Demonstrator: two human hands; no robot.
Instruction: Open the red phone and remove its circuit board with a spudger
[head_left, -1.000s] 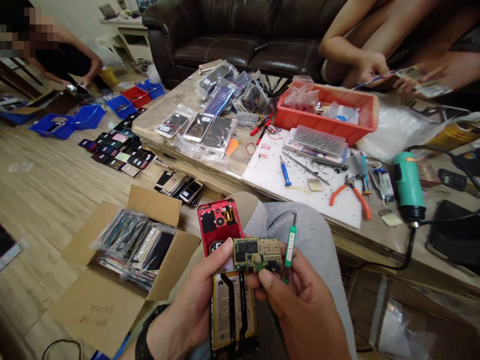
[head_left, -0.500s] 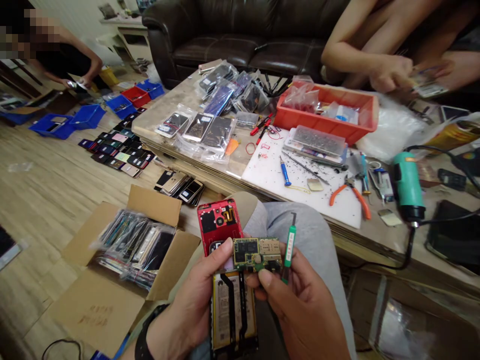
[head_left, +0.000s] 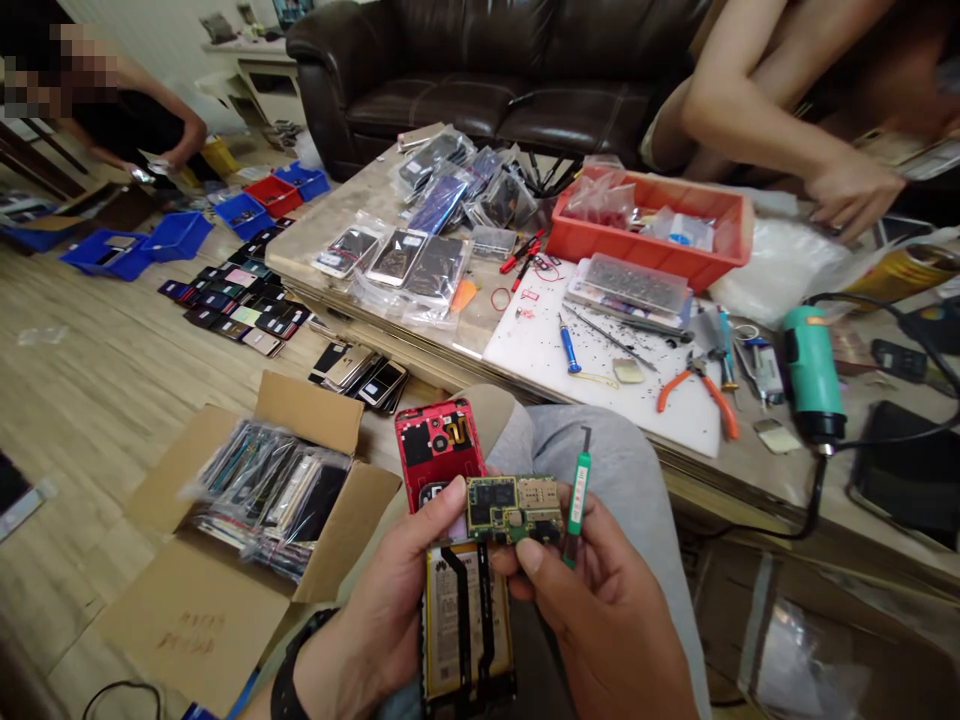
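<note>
A green circuit board point(head_left: 514, 508) is held up between both hands above the lap. My left hand point(head_left: 390, 600) pinches its left end with the thumb and also has the opened phone body with its battery point(head_left: 466, 630) against the palm. A red phone back cover point(head_left: 441, 445) sticks up behind the left thumb. My right hand point(head_left: 607, 610) grips the board's lower right edge and, between its fingers, a green pry tool point(head_left: 578, 495) with a hooked dark tip pointing up.
On the table point(head_left: 337, 290) lie bagged phones, a red bin point(head_left: 649, 245), a blue screwdriver point(head_left: 568, 347), orange pliers point(head_left: 699, 390) and a green heat tool point(head_left: 814, 375). A carton of bagged phones point(head_left: 270, 490) stands at the left. Two other people sit or bend nearby.
The person at the upper right has moved a hand down and right, onto the plastic bags by the red bin. My own hands and the board look almost unmoved.
</note>
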